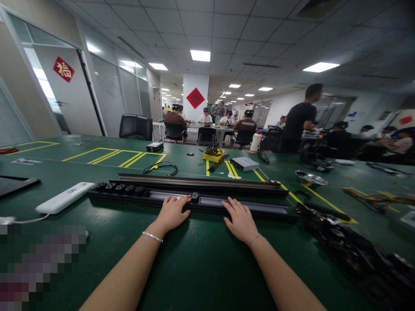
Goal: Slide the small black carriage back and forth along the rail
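Partly covered: black rail (209, 206) | left hand (173, 213): grip unclear | right hand (240, 218): fingers spread

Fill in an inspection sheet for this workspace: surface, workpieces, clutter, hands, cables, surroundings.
Surface: green table, marked with yellow lines.
Workpieces: channel holding black parts near one end and a lone part mid-length; rail behind it.
Clutter: white bar, yellow box, bottle, bowl.
Hands: left hand at the lone part; right hand at the channel, fingers spread.
Cables: black loop, white cord, coloured wires.
Surroundings: seated people beyond; standing person on the right.
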`<state>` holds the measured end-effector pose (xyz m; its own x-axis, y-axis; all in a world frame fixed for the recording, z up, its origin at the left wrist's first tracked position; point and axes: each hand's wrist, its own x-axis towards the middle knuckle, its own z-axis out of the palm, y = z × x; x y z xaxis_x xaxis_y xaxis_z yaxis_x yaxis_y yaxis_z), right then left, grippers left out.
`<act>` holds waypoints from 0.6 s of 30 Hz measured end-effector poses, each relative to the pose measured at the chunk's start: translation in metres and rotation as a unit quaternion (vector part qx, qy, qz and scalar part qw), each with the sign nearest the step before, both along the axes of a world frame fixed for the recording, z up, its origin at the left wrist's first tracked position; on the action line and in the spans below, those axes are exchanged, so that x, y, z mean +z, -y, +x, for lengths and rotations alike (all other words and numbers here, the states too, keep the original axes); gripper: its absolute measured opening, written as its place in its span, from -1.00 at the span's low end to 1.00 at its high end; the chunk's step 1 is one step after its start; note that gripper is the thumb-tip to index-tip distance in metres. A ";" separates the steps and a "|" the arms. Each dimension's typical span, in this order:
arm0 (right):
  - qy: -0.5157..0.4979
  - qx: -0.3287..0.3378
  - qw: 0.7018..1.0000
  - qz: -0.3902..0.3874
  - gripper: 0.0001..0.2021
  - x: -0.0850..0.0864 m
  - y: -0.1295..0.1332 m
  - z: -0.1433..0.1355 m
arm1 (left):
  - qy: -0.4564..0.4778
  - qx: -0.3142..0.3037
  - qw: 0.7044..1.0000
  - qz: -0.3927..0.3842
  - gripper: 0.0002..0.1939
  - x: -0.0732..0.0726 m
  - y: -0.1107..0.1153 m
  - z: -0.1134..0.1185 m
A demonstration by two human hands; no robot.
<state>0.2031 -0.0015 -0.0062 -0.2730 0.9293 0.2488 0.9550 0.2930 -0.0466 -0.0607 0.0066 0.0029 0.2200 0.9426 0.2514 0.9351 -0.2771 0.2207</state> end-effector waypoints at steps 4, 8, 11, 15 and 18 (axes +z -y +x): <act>0.000 -0.001 1.000 -0.005 -0.47 0.001 0.000 0.000 | -0.005 -0.003 1.000 0.005 -0.52 -0.001 0.000 0.000; 0.000 0.002 1.000 0.001 -0.47 -0.001 -0.001 0.001 | -0.013 -0.003 1.000 0.003 -0.53 -0.001 0.000 0.001; 0.001 0.004 1.000 0.007 -0.47 -0.002 -0.001 0.001 | -0.020 -0.006 1.000 0.005 -0.53 -0.001 0.000 0.002; 0.003 0.005 1.000 0.008 -0.47 -0.003 -0.001 0.001 | -0.028 -0.008 0.999 0.014 -0.53 -0.002 0.000 0.002; -0.002 0.004 1.000 0.012 -0.47 -0.003 -0.001 0.001 | -0.030 -0.015 0.999 0.021 -0.54 -0.003 0.001 0.002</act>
<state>0.2042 -0.0002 -0.0095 -0.2785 0.9212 0.2718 0.9527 0.3009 -0.0434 -0.0591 0.0057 -0.0002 0.2644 0.9242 0.2757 0.9374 -0.3135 0.1519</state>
